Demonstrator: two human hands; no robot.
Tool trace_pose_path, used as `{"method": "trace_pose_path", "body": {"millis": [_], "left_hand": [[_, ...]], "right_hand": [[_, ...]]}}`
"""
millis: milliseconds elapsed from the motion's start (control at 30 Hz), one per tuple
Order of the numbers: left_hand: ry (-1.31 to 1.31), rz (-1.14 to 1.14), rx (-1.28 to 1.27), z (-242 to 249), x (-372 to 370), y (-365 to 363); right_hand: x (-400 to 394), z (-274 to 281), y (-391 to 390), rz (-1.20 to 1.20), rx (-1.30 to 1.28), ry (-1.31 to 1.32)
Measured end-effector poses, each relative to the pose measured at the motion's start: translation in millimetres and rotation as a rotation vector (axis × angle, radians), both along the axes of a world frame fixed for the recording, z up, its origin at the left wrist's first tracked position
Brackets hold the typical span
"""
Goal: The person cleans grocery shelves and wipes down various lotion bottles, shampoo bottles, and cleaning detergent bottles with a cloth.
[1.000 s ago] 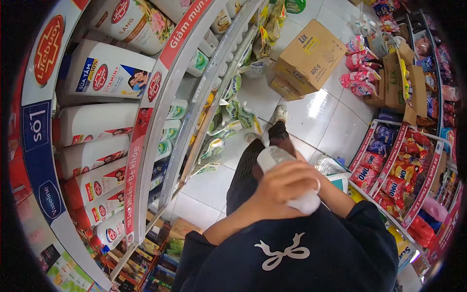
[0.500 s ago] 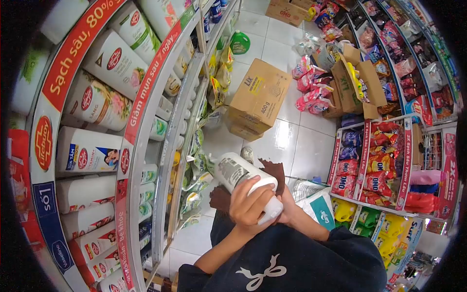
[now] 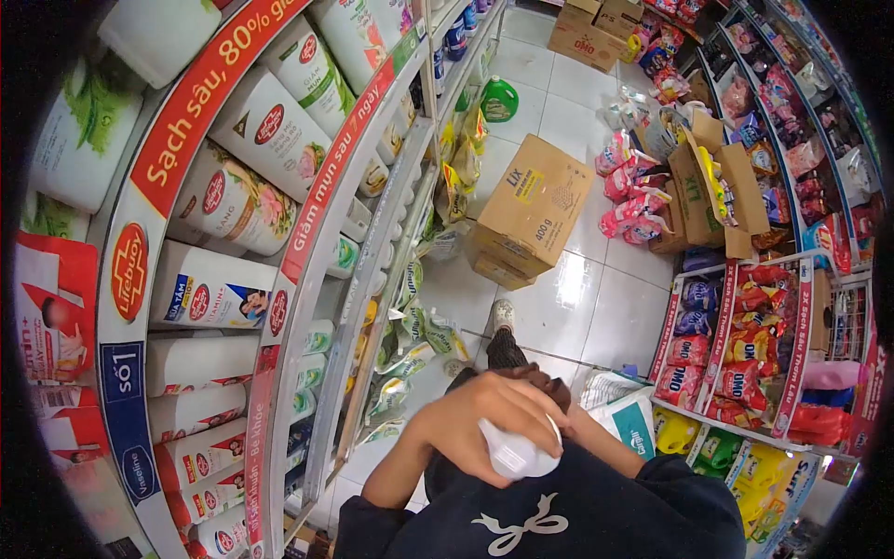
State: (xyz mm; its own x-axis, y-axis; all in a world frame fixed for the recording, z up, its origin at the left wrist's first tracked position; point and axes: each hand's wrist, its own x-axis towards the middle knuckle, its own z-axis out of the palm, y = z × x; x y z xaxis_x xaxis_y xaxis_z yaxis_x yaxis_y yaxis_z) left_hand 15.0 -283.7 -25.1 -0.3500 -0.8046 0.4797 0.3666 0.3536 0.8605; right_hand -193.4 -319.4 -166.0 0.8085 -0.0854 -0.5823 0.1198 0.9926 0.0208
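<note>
My left hand is closed over a white plastic bottle, its fingers spread across the rounded end that points up at me. The rest of the bottle is hidden under the hand. A dark brown cloth is bunched on the far side of the bottle. My right hand is behind the bottle against this cloth, with its fingers mostly out of sight. Both hands are close together in front of my dark shirt.
Shelves of Lifebuoy bottles rise at my left. A Lix carton stands on the tiled floor ahead, with pink packs and an opened carton beyond. Racks of OMO bags and a Cargill sack are at right.
The bottle has been tipped from lying lengthwise, label showing, to having one end toward me. My left hand now wraps over it, and the cloth is bunched. The view has shifted left.
</note>
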Motion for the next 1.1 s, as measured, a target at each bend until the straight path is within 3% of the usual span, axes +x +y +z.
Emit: {"method": "trace_pose_path", "body": {"millis": [67, 133, 167, 200, 233, 267, 333, 367, 500, 600, 633, 767, 900, 1000, 1033, 1100], "left_hand": [[-0.055, 0.119, 0.058, -4, 3, 0], [-0.167, 0.315, 0.127, 2, 6, 0], [-0.261, 0.453, 0.070, -2, 6, 2], [-0.266, 0.603, 0.168, -10, -1, 11], [-0.116, 0.828, 0.336, -14, -18, 16], [0.044, 1.049, 0.506, -17, -34, 20], [0.238, 1.179, 0.610, -30, -44, 28], [0.338, 1.243, 0.660, -36, -46, 30], [0.063, 1.057, 0.483, -41, -39, 39], [-0.229, 1.090, 0.289, -23, -43, 30], [-0.207, 1.045, 0.322, -19, -47, 29], [-0.337, 1.047, 0.295, -19, -46, 37], [-0.291, 1.045, 0.230, -24, -44, 38], [-0.314, 1.011, 0.250, -13, -46, 39], [-0.316, 1.008, 0.266, -10, -46, 39], [-0.217, 0.996, 0.278, -7, -41, 39]], "right_hand": [[5, -6, 5, -0.023, 0.164, -0.078], [9, -4, 3, -0.038, 0.172, -0.124], [11, -1, -2, -0.042, 0.104, -0.131], [16, 1, -11, -0.019, -0.198, -0.110], [23, 6, -21, 0.002, -0.495, -0.049], [16, -2, -27, -0.055, -0.403, 0.039], [3, -19, -39, -0.192, -0.230, 0.214], [4, -11, -45, -0.144, -0.368, 0.169], [14, 6, -56, 0.235, -0.946, 0.268], [35, 13, -46, 0.359, -1.116, 0.338], [41, 12, -39, 0.256, -1.043, 0.298], [54, 61, -32, 0.317, -1.241, 0.272], [57, 122, -30, 0.267, -1.618, 0.121], [49, 103, -32, 0.196, -1.511, 0.035], [44, 88, -32, 0.221, -1.331, 0.030], [39, 33, -25, 0.193, -1.261, 0.195]]}}
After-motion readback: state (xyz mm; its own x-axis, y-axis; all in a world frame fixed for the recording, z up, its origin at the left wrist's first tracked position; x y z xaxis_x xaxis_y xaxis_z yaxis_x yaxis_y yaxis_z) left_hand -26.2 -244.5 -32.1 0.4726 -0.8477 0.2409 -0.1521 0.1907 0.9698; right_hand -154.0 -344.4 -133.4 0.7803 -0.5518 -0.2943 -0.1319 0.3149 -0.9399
